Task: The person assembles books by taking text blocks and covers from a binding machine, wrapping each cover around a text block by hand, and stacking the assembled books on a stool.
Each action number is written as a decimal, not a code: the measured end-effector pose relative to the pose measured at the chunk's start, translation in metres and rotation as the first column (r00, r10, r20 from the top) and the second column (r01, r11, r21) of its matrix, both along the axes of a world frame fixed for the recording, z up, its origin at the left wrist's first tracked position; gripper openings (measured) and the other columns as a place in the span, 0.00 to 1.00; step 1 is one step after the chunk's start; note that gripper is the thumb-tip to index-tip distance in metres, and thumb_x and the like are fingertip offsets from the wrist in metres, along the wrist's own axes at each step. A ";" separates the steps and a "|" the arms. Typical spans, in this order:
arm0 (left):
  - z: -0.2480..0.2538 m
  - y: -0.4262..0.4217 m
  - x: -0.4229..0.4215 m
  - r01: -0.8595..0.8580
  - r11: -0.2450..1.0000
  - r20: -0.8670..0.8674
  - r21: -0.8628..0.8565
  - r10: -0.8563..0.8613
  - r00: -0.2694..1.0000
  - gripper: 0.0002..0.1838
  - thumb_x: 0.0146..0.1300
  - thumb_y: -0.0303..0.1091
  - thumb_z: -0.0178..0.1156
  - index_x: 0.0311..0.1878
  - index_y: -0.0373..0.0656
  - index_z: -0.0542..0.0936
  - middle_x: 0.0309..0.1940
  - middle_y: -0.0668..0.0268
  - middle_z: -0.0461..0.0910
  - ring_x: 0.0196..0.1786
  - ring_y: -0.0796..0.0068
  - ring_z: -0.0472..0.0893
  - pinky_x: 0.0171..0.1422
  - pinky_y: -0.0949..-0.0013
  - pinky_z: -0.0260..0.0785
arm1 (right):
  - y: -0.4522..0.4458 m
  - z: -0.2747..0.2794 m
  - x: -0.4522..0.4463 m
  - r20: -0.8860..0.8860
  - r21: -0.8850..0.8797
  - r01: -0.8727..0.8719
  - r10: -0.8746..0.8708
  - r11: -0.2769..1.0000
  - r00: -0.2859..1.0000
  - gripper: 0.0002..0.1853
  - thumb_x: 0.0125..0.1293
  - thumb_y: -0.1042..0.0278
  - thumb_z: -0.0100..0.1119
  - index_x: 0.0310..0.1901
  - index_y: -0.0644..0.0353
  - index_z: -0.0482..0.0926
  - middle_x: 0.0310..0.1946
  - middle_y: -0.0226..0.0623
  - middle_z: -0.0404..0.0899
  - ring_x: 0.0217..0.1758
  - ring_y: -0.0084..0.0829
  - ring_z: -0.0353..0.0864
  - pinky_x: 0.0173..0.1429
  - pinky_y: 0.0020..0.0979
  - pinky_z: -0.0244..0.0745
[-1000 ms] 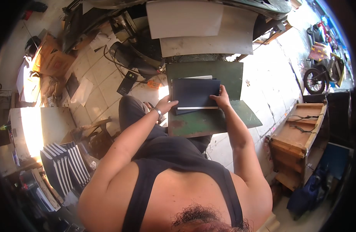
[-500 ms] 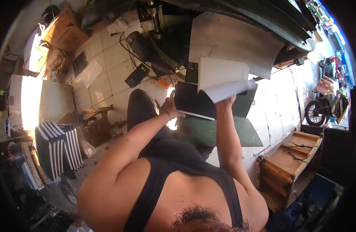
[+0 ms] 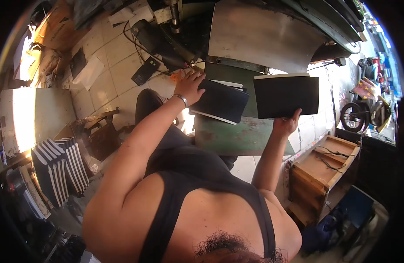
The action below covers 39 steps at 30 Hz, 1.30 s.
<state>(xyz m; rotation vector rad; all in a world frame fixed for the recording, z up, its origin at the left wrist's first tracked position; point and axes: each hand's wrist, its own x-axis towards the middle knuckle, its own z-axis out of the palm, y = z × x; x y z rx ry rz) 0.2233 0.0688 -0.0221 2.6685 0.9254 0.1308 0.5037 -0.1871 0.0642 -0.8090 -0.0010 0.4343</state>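
Observation:
Dark-covered books with white page edges (image 3: 221, 101) lie stacked, slightly askew, on a green metal surface (image 3: 228, 138). My left hand (image 3: 191, 87) rests at the stack's upper left corner, its fingers spread. Off to the right, my right hand (image 3: 286, 126) grips another dark book (image 3: 287, 95) by its near edge, thumb on top. That book is apart from the stack, closed, with a pale strip along its far edge.
A grey metal plate (image 3: 263, 37) belongs to the machine ahead. At the left stands a pile of dark and white books (image 3: 61, 168). A wooden frame (image 3: 327, 171) is at the right, a motorcycle (image 3: 364, 111) beyond it. A black box (image 3: 145, 71) lies on the tiles.
An open book with white pages over the stack is now a closed dark book, moved right in my right hand. My left hand has shifted up to the stack's upper left corner.

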 end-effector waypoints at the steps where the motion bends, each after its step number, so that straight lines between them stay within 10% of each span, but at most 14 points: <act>1: 0.005 0.001 -0.002 0.029 0.999 -0.009 -0.030 -0.029 1.000 0.29 0.65 0.48 0.67 0.69 0.55 0.76 0.70 0.68 0.73 0.76 0.63 0.66 0.87 0.43 0.39 | -0.012 0.003 0.004 0.069 0.013 0.003 -0.004 1.000 0.998 0.24 0.83 0.56 0.45 0.72 0.61 0.67 0.67 0.45 0.76 0.67 0.47 0.77 0.72 0.53 0.73; 4: 0.003 -0.002 -0.019 0.095 0.995 0.159 0.033 -0.099 0.982 0.16 0.63 0.44 0.69 0.53 0.54 0.86 0.56 0.69 0.79 0.66 0.65 0.73 0.85 0.49 0.47 | -0.040 0.015 0.000 0.184 -0.057 0.025 -0.014 0.998 0.983 0.22 0.83 0.57 0.46 0.70 0.61 0.69 0.65 0.45 0.77 0.65 0.44 0.79 0.68 0.50 0.78; 22: 0.021 0.000 0.022 0.171 0.934 -0.063 -0.314 -0.200 0.978 0.23 0.64 0.44 0.69 0.60 0.52 0.78 0.56 0.60 0.83 0.59 0.55 0.82 0.62 0.55 0.74 | -0.055 -0.009 -0.030 0.031 -0.056 0.155 -0.154 0.986 0.988 0.19 0.79 0.64 0.55 0.65 0.63 0.71 0.61 0.45 0.79 0.60 0.41 0.81 0.64 0.45 0.81; 34: 0.068 0.002 0.018 0.085 0.942 -0.083 -0.325 -0.118 0.990 0.28 0.46 0.56 0.80 0.44 0.48 0.84 0.39 0.57 0.87 0.46 0.53 0.86 0.51 0.55 0.76 | -0.074 -0.013 -0.042 0.115 -0.075 0.211 -0.201 0.975 0.973 0.17 0.80 0.67 0.53 0.65 0.62 0.72 0.59 0.43 0.81 0.58 0.39 0.83 0.62 0.41 0.83; 39: 0.055 0.012 0.019 0.130 0.955 0.072 -0.267 -0.114 0.991 0.21 0.56 0.58 0.72 0.33 0.47 0.86 0.34 0.61 0.85 0.40 0.55 0.85 0.45 0.56 0.76 | -0.068 -0.005 -0.052 0.105 -0.055 0.249 -0.242 0.967 0.965 0.16 0.80 0.67 0.53 0.64 0.61 0.74 0.58 0.42 0.81 0.56 0.38 0.84 0.62 0.39 0.82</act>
